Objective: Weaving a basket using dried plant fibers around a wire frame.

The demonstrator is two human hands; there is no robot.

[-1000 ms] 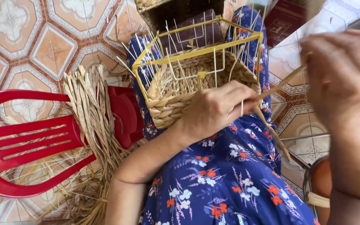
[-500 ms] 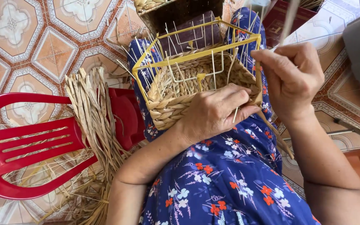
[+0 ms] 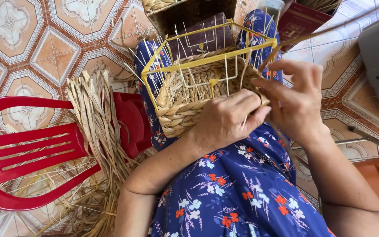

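Weaving straw strand [image 3: 325,30] into half-woven basket [image 3: 198,94]

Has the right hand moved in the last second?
Yes. The right hand came down and left, toward the yellow wire frame of the basket, next to the left hand.

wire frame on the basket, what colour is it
Yellow: the wire frame stands above the woven basket. The head view, the only one, shows it clearly.
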